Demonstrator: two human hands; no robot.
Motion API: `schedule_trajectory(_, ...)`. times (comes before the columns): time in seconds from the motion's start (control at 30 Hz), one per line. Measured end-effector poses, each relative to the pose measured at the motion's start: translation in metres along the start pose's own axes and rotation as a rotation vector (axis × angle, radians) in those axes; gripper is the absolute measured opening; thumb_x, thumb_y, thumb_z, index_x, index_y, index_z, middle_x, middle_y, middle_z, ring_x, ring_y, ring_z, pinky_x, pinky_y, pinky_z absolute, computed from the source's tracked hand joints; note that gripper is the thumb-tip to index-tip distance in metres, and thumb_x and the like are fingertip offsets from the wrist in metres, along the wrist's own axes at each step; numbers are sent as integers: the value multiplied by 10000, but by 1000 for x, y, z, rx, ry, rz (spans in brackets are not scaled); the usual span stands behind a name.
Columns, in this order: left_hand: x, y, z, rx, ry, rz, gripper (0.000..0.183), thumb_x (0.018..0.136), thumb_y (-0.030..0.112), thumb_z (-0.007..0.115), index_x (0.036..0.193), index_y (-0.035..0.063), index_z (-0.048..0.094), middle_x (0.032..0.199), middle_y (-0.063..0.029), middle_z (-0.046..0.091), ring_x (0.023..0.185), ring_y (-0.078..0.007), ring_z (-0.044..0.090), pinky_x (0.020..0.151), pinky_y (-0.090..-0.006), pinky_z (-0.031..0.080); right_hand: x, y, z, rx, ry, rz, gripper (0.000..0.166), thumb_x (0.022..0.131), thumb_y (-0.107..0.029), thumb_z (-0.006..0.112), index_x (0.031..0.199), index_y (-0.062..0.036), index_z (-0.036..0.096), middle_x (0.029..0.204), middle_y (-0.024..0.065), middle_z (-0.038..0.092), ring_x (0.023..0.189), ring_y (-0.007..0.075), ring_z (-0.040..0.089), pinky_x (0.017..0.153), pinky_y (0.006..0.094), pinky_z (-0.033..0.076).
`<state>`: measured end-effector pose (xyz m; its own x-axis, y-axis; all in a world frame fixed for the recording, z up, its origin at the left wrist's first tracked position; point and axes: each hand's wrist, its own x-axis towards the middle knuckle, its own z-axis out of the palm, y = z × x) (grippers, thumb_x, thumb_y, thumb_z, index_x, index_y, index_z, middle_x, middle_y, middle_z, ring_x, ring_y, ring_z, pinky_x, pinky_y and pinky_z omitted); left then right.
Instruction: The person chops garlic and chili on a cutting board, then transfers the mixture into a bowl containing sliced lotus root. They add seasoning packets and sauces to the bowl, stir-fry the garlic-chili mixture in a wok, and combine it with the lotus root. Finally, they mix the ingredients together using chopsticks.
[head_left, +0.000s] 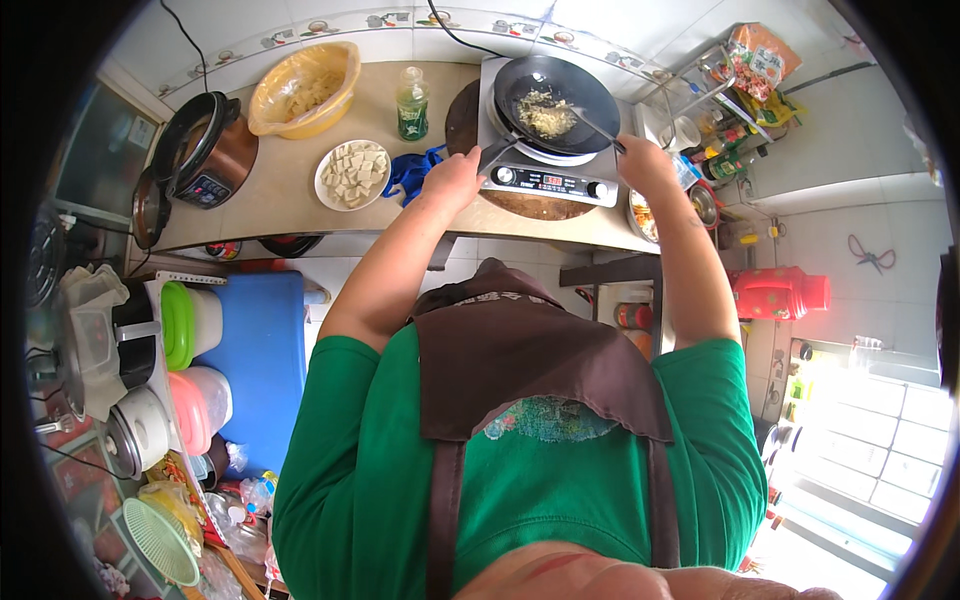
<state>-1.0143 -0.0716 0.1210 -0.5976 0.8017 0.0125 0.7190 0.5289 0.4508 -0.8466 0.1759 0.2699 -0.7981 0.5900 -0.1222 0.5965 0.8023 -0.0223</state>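
A dark frying pan (601, 101) sits on an induction cooker (536, 180) with a lit display. My left hand (452, 180) is closed around the pan's handle. In my right hand (646, 166) is the handle of a metal spatula (596, 126), whose blade reaches into chopped pale pieces (546, 116) in the pan. Left of the pan are a blue cloth (411, 174) and a white plate of diced white cubes (351, 176), which look like tofu. A green-labelled bottle (412, 105) stands upright behind them.
A yellow basin (259, 112) lined with plastic and an electric cooker (217, 161) stand on the left of the counter (292, 206). At the right are a rack with bottles (724, 142) and a bowl of food (643, 217) close to my right forearm. A round board lies under the cooker.
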Motion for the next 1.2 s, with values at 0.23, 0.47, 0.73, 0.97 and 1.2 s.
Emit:
schedule_trajectory(0.23,3,7,-8,2,-107,-23,568,918,283,587,1407,73,388,1103,-191,611,1006,-358,613,817,-449,520,7,-5,30,81,96,-11,347,857,-155,486,1161,-141,653,1096,141,674,1049,336,625,901,417,496)
schedule_trajectory(0.47,-1,5,-10,-28,-103,-25,565,917,282,589,1406,84,388,1077,-189,615,969,-361,625,796,-453,524,58,-18,57,168,131,70,395,868,-197,514,1249,-194,621,1151,125,665,1087,307,619,930,400,488)
schedule_trajectory(0.73,0,4,-11,-44,-106,-15,557,915,281,589,1392,69,394,1063,-193,616,970,-361,624,792,-453,524,43,24,28,-48,170,-58,301,883,-162,511,1149,-193,648,1107,120,664,1050,315,625,889,425,503)
schedule_trajectory(0.97,4,1,-1,-54,-31,34,485,894,290,625,1289,58,462,997,-182,630,914,-372,642,750,-463,538,59,-11,63,-9,123,41,195,909,-179,497,1052,-100,604,1059,186,666,1029,369,629,881,458,507)
schedule_trajectory(1.2,2,1,-7,-47,-49,10,498,897,282,616,1308,51,455,1019,-181,630,933,-359,640,766,-450,535,9,20,-5,-166,30,-22,236,885,-159,483,1054,-137,647,1040,137,678,983,336,651,840,440,517)
